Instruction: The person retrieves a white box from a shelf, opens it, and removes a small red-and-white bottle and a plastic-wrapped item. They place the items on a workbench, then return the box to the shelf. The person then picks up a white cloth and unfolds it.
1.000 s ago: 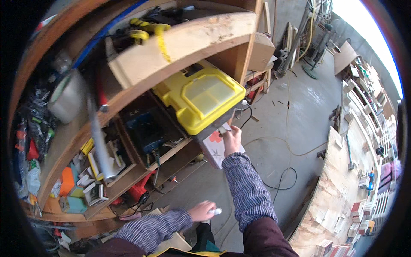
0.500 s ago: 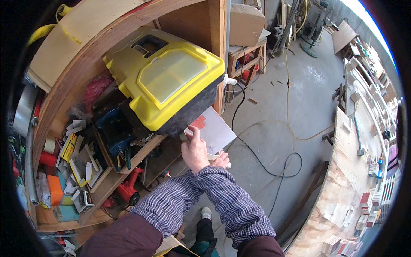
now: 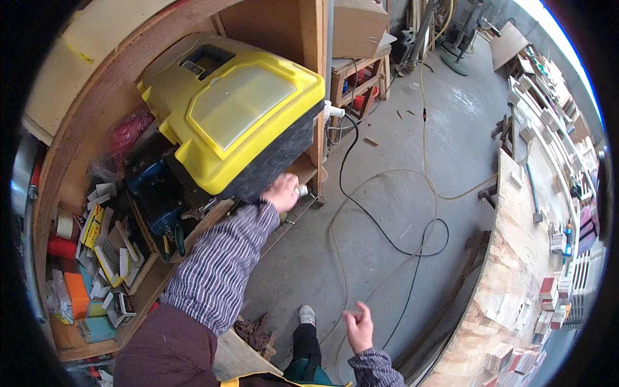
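My left hand [image 3: 281,193] reaches to the shelf beside the lower black part of a yellow-and-black toolbox [image 3: 248,109]. Its fingers are curled around a small white piece [image 3: 302,191] with a rounded end that pokes out past them; the rest of it is hidden in the hand. Low in the view, over the floor, hangs my right hand [image 3: 360,327]. Thumb and forefinger stand apart there, and nothing shows between them.
Left of the toolbox, the wooden shelf [image 3: 143,303] holds small boxes and a blue tool [image 3: 151,200]. A dark cable [image 3: 387,237] and a yellowish hose [image 3: 433,193] lie looped across the floor. To the right stands a plywood worktable [image 3: 496,277] with stacked wood blocks.
The white square box with a red patch, held before the toolbox, no longer shows. My hands have parted: the left stays by the toolbox, and the right has drawn back toward me.
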Demonstrator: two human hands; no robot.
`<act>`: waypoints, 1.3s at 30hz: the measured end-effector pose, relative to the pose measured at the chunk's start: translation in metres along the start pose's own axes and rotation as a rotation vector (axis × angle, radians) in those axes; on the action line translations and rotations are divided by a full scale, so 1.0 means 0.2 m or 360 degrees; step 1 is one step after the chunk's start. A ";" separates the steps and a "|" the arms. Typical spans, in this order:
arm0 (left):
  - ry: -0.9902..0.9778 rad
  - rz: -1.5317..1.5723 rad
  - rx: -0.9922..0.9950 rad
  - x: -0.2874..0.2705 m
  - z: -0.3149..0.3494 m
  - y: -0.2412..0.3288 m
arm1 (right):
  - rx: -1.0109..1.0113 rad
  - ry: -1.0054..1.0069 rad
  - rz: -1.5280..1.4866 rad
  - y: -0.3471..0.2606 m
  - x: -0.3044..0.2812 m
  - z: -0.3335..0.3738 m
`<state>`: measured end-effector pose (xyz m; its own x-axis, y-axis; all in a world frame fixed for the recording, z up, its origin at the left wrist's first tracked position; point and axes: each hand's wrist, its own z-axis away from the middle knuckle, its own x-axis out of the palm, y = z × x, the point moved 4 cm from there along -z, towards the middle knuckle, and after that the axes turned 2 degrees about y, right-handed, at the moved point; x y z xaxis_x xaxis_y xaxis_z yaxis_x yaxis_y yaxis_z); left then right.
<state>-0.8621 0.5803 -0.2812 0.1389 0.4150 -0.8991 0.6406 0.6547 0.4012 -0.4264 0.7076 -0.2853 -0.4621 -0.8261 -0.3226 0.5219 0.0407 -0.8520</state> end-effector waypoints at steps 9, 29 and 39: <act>-0.0650 0.1789 -0.1327 -0.02 1.99 0.49 | 0.0492 -0.0801 -0.0273 0.29 0.32 0.75; -0.0476 0.2683 -0.0958 -1.47 3.52 1.68 | -0.1054 0.0213 -0.0166 -0.41 0.03 3.01; -0.1082 0.2398 -0.0476 -1.49 3.84 2.37 | -0.1265 0.0815 -0.0079 -0.13 -0.34 3.58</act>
<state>-0.0197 0.2804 0.0429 0.7822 0.4631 0.4168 -0.5039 0.0767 0.8604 0.1051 0.3603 0.0548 -0.8277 -0.4977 -0.2593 -0.0611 0.5391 -0.8400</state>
